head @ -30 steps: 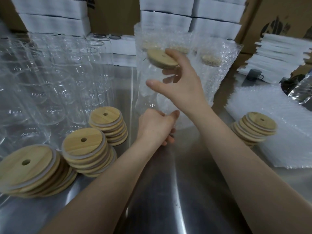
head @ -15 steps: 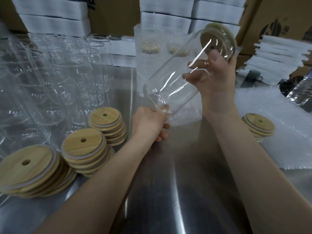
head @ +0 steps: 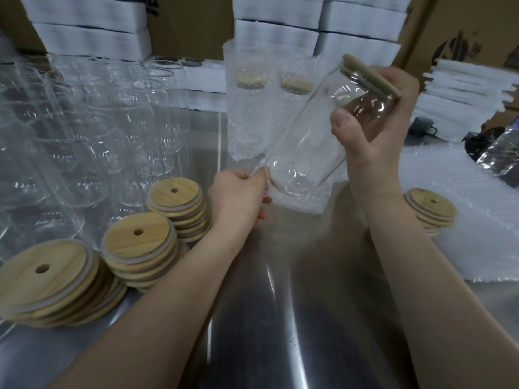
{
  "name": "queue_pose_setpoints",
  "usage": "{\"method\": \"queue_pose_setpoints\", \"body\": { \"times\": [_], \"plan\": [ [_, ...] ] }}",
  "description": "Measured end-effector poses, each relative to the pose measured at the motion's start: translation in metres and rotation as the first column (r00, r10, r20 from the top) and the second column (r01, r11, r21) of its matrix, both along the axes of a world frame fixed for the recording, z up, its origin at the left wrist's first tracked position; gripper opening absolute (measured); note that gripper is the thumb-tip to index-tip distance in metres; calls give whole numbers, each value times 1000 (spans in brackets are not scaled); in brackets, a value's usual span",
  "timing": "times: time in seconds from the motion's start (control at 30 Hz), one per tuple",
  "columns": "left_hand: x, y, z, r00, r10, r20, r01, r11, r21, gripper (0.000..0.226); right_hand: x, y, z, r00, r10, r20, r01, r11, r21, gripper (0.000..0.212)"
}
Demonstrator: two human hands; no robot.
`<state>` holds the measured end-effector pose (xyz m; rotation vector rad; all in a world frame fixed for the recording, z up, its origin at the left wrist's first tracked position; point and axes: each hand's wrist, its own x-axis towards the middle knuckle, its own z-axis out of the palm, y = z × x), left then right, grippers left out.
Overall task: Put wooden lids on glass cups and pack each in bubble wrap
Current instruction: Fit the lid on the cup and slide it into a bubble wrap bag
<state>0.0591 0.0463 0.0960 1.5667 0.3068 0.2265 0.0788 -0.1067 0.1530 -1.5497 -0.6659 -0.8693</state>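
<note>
While right hand (head: 373, 130) grips the tilted cup (head: 306, 141), left hand (head: 238, 197) seemingly pinches bubble wrap (head: 297, 204).

We see a clear cup (head: 306, 141), tilted, base low left, just over bubble wrap (head: 297, 202). A wooden lid (head: 368, 75) caps its mouth at upper right, seen nearly edge-on.

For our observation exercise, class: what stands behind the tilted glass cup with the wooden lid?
Bubble-wrapped lidded cups stand behind the glass cup, partly seen through it. The right hand and the cup's lid hide whatever lies behind its upper end.
</note>
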Motion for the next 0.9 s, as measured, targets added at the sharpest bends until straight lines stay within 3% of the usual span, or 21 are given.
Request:
{"method": "queue_pose_setpoints", "body": {
  "times": [0.17,0.33,0.43,0.5,0.53,0.6,0.7,0.9],
  "plan": [
    [-5,-1,5,998,0,67,-1,1000,14,29,5,-5,-7,987,-133,86,137,990,-33,59],
    [-13,-8,6,940,-25,339,-58,972,230,69,7,-5,-10,974,-211,78,211,977,6,64],
    [-11,-6,4,918,-79,388,-47,951,306,37,8,-6,-10,971,-234,53,231,971,57,64],
    [-7,-5,0,927,-162,339,1,903,429,15,8,-6,-11,967,-252,35,250,966,68,64],
    [-7,-5,-3,931,-199,305,25,870,492,16,8,-6,-11,964,-265,31,262,963,62,63],
    [-6,-7,-6,925,-246,291,44,827,561,26,7,-7,-12,960,-277,28,276,960,57,61],
    [-7,-9,-7,914,-223,340,12,851,526,44,7,-7,-12,965,-263,19,261,963,67,59],
    [-3,-8,-7,937,-192,293,-14,817,577,100,6,-3,-12,985,-174,12,174,984,-28,59]
  ]
}}
